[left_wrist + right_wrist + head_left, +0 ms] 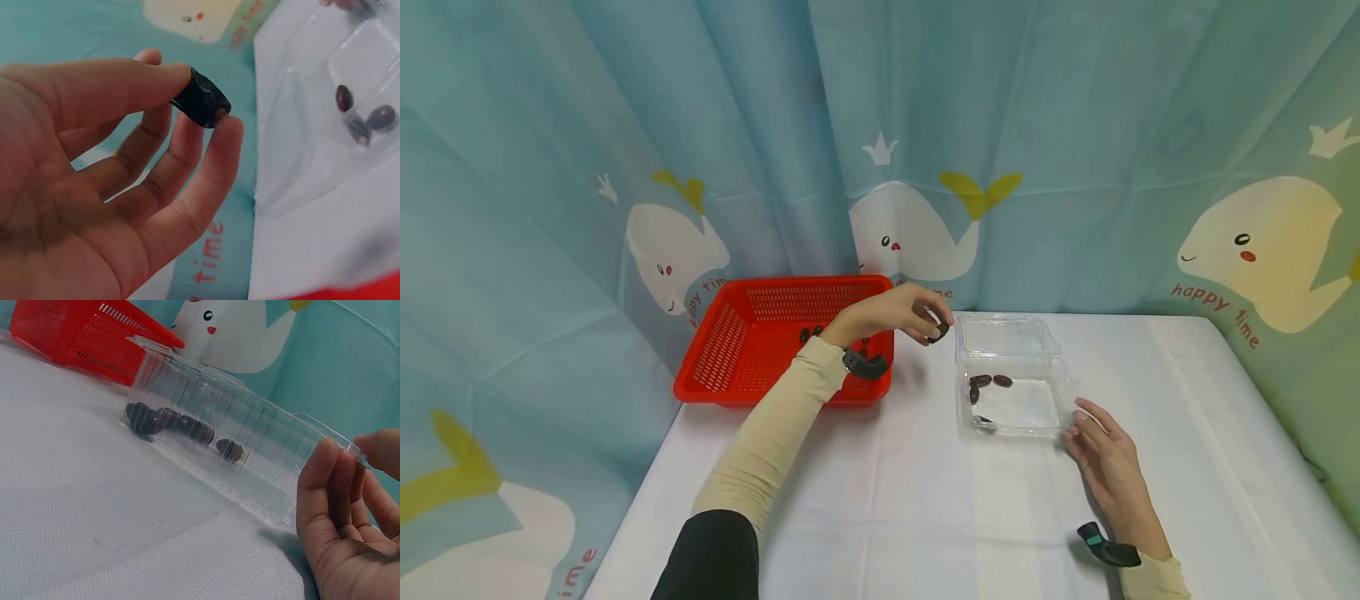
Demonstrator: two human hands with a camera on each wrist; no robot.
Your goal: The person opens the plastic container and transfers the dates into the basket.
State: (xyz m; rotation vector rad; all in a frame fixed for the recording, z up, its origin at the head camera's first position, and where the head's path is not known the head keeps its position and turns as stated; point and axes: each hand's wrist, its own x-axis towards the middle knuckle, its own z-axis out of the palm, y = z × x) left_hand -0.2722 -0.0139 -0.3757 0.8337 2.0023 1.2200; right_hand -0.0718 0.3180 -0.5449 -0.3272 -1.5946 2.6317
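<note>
My left hand [917, 321] hovers between the red basket [724, 350] and the clear plastic box [1048, 414], pinching a dark date [203, 100] between thumb and fingertips. The same date [938, 332] shows just left of the box's open lid [1004, 335]. Several dark dates [990, 382] lie inside the box, also seen through its wall [181, 424]. My right hand [1101, 450] rests on the table at the box's near right corner, fingertips [334, 459] touching the rim, fingers fairly straight.
A few more dates [811, 333] lie in the red basket at the back left. A white cloth covers the table [925, 517]. A blue whale-print curtain [925, 125] hangs close behind and at both sides.
</note>
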